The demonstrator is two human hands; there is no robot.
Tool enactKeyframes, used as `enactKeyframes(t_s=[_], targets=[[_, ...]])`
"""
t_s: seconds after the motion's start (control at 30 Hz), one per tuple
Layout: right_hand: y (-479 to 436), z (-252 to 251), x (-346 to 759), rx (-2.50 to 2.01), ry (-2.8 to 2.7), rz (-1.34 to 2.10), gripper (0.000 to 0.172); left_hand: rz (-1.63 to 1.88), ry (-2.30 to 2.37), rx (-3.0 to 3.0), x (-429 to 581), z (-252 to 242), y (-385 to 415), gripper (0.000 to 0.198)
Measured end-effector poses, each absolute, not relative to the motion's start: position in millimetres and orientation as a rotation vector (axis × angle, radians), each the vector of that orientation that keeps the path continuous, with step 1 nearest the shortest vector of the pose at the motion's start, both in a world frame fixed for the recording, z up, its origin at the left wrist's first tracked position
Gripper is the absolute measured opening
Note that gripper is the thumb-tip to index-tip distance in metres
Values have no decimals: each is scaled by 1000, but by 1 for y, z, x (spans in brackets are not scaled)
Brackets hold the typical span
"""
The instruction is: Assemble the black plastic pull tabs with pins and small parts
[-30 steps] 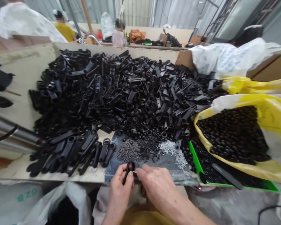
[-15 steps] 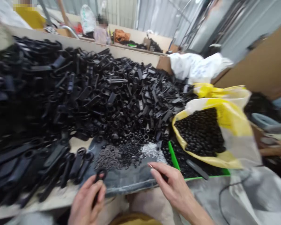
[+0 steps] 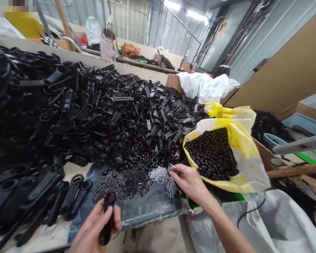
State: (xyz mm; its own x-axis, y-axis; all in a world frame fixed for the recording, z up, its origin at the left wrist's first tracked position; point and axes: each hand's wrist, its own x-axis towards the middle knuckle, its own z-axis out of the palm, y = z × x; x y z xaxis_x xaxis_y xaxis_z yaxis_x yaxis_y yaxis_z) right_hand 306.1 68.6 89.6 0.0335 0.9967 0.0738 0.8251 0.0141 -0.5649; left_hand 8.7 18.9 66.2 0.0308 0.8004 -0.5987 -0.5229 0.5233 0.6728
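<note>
Near the bottom edge, my left hand is wrapped round a black handle-shaped part with a ring at its upper end. My right hand is closed, thumb and fingertips together on a thin metal pin, just right of a pile of silvery pins. Left of that pile lie small dark pieces and grey-brown pieces on a dark blue cloth. Finished-looking black handles lie in a row left of the cloth.
A large heap of black parts covers the table behind. On the right stands a yellow-and-white bag of black balls, beside a green tray. Another person's hand shows at far right; people sit in the background.
My right hand has moved up to the right side of the silvery pins. The black part in my left hand now stands more upright, its ring facing the camera. The view has shifted.
</note>
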Motion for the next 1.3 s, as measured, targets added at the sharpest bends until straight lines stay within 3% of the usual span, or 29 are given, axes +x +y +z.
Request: enactKeyframes(t_s=[0.1, 0.3, 0.4, 0.57, 0.8, 1.03, 1.3], targets=[[53, 93, 300, -1814, -1699, 639, 29, 1035, 1068, 240, 11, 59, 23, 50], [17, 77, 211, -1292, -1148, 1397, 37, 1020, 999, 246, 36, 77, 26, 54], [12, 61, 177, -1167, -1028, 1557, 41, 1114, 1031, 313, 35, 83, 29, 54], [13, 54, 171, -1265, -1521, 1030, 25, 1303, 1164, 384, 20, 73, 27, 61], [22, 54, 167, -969, -2047, 363, 33, 1327, 1077, 294, 16, 71, 21, 46], [24, 58, 161, -926, -1838, 520, 39, 1307, 917, 185, 13, 64, 18, 31], [21, 48, 148, -941, -1852, 340, 41, 1341, 908, 151, 24, 58, 20, 31]])
